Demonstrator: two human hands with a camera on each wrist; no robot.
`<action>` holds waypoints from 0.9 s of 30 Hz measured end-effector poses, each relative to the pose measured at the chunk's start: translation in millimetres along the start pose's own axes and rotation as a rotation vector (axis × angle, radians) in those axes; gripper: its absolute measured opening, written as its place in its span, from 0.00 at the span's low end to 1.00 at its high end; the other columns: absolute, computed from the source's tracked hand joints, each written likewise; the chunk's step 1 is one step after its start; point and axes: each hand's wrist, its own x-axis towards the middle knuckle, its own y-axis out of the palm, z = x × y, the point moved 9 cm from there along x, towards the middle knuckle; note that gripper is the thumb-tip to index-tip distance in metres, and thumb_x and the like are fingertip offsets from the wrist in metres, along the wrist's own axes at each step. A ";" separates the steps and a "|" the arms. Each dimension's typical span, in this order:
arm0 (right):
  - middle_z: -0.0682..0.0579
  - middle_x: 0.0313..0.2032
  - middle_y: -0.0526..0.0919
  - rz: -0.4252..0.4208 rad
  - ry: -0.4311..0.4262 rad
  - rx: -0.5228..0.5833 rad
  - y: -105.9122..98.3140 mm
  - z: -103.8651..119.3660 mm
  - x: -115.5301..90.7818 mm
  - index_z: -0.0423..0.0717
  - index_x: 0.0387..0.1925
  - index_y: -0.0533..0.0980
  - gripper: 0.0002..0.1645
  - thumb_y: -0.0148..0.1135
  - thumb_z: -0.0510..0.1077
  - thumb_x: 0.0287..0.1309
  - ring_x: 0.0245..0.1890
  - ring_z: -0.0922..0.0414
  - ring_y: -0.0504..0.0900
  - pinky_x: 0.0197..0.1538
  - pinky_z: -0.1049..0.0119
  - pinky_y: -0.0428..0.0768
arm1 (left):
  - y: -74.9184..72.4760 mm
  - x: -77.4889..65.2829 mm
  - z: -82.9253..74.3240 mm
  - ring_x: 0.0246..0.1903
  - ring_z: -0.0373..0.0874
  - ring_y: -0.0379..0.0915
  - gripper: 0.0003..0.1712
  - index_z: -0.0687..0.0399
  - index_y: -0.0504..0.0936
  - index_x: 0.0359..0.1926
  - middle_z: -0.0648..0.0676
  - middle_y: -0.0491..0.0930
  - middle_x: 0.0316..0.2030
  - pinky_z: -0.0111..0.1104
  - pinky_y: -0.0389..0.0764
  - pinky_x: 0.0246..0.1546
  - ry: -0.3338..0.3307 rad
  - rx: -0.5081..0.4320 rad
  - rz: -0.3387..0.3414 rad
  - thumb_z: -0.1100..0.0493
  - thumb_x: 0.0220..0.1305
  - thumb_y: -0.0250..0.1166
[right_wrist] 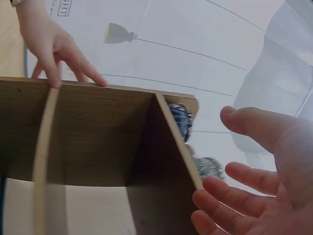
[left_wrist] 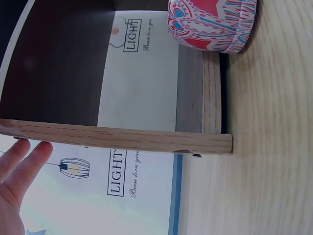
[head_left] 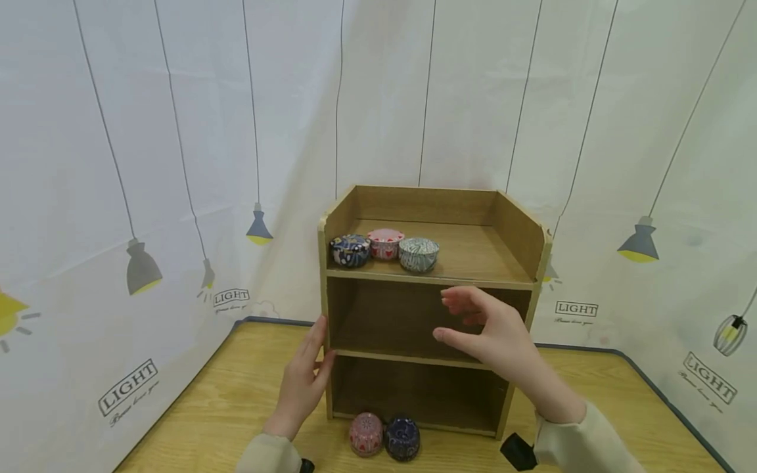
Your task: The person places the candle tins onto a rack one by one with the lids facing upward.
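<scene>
A wooden shelf unit [head_left: 473, 253] stands on the table. With fingers straight, my left hand [head_left: 300, 384] touches the outer face of its left side panel. My right hand [head_left: 499, 332] hovers in front of the middle compartment, thumb and fingers spread and slightly bent, nothing between them. On the top shelf sit three small round tins: a dark blue patterned tin [head_left: 350, 251], a pink tin with red hearts [head_left: 386, 244] and a green-and-white leafy tin [head_left: 419, 255]. At the unit's front foot, another pink tin [head_left: 366, 434] stands beside a navy tin [head_left: 403, 438].
The wooden table [head_left: 236, 387] extends to both sides of the unit. A white cloth backdrop [head_left: 384, 98] printed with hanging lamps surrounds it at the back and sides. A black device [head_left: 518, 452] sits by my right wrist.
</scene>
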 end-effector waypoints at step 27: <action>0.54 0.47 0.83 0.101 0.196 0.176 63.0 -71.3 -42.6 0.49 0.52 0.79 0.26 0.74 0.51 0.51 0.46 0.53 0.80 0.46 0.58 0.80 | 1.7 -1.2 2.4 0.56 0.56 0.72 0.45 0.61 0.59 0.72 0.59 0.62 0.69 0.28 0.84 0.32 -0.014 0.001 0.021 0.75 0.55 0.66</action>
